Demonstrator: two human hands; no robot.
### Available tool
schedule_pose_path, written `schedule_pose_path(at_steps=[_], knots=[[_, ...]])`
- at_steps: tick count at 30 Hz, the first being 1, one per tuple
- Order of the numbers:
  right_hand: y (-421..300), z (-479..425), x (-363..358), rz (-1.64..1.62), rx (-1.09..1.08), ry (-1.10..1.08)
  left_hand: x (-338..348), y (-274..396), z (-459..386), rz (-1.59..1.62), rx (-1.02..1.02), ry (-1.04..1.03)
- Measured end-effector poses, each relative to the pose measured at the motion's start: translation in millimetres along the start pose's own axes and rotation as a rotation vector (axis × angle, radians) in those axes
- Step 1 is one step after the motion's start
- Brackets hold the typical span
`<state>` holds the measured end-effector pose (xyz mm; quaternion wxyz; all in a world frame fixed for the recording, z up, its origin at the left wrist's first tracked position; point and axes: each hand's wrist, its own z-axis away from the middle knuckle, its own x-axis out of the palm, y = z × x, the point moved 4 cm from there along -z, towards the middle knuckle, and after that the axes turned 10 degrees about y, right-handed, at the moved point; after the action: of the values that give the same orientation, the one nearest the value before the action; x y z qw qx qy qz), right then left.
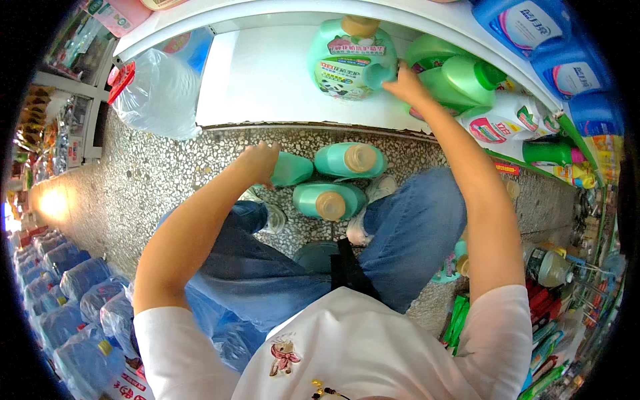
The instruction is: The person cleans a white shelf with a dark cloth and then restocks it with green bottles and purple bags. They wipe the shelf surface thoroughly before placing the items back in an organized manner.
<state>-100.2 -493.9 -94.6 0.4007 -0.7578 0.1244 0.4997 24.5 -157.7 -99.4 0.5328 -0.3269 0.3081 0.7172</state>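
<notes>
My right hand (411,89) is at the right side of a pale green detergent bottle (340,67) standing on the low white shelf. The thumb lies at its front and the other fingers are around its side edge, partly hidden. This bottle has a tan cap and a printed label. Down on the floor, my left hand (260,162) grips the top of a second green bottle (294,168), hiding its cap. Close by stand two similar bottles, one nearer the shelf (345,159) and one nearer me (320,202), both with tan caps.
Brighter green bottles (462,82) and white bottles (505,122) crowd the shelf's right end. A bagged clear container with a red top (155,95) stands at its left. Blue bottles (522,25) line the shelf above. Wrapped water jugs (85,290) fill the lower left.
</notes>
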Motion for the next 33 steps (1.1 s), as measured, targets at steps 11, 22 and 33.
schedule_pose_path(at_steps=[11, 22, 33], knots=[[-51.1, 182.3, -83.3, 0.153, -0.369, -0.712, -117.3, 11.3, -95.4, 0.424, -0.07, 1.136], [-76.3, 187.2, -127.1, -0.105, -0.307, -0.56, -160.3, 46.7, -133.6, 0.772, -0.138, 1.399], [-42.0, 208.1, -127.7, -0.051, -0.314, -0.522, -156.4, 47.2, -134.1, 0.642, -0.033, 1.482]])
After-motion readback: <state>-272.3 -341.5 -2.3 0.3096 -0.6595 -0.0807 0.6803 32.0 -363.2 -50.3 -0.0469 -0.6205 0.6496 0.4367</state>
